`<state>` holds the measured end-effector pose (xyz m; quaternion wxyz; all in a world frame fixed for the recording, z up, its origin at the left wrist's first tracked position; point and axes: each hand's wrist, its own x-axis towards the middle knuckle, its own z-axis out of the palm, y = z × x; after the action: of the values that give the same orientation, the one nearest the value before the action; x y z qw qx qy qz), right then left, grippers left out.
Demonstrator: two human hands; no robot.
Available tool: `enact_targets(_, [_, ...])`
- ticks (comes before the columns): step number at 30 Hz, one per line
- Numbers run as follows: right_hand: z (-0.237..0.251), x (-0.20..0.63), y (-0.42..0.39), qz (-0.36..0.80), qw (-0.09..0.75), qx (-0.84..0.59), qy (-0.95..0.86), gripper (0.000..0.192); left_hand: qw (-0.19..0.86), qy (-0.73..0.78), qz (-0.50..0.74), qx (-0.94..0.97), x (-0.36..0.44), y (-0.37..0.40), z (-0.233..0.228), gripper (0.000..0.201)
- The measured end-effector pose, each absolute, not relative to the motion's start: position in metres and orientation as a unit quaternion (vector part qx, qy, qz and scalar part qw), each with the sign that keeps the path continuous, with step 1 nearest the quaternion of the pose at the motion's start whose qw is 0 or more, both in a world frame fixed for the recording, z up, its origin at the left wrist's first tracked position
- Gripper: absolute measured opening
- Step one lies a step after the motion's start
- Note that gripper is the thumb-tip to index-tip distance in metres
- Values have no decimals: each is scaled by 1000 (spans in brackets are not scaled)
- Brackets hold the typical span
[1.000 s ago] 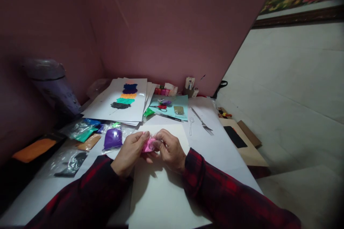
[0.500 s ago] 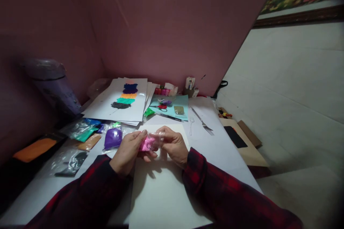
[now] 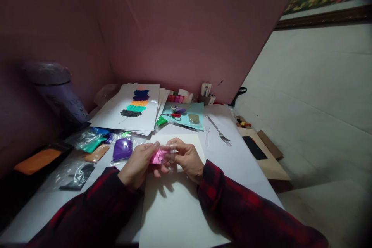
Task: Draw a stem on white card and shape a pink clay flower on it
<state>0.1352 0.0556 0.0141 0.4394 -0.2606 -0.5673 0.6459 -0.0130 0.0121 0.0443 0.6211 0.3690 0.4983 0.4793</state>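
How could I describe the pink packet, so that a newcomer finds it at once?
On the white table, find the pale sheet at the near edge. Above it, the left hand and the right hand hold a small clear packet between them. Its pink filling sets it apart from the purple packet lying beside the left hand, and it is the only packet held.

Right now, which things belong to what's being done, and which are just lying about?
In hand or in use:
pink packet, held by the left fingers and right fingers
pale sheet beneath it, probably

Lying untouched:
purple packet
big fork
small fork
red-handled scissors
painted page
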Motion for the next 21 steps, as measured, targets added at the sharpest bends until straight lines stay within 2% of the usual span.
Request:
enact_targets(6, [12, 139, 62, 693, 390, -243, -555, 30, 631, 495, 469, 370, -12, 11, 45, 43])
enact_targets(11, [11, 141, 66, 650, 394, -239, -604, 25, 639, 493, 454, 377, -12, 11, 43, 39])
enact_targets(17, [14, 140, 63, 588, 394, -251, -660, 30, 623, 492, 461, 395, -11, 12, 40, 38])
enact_targets(21, [16, 141, 63, 583, 402, -240, -664, 28, 619, 488, 477, 389, -10, 11, 41, 37])
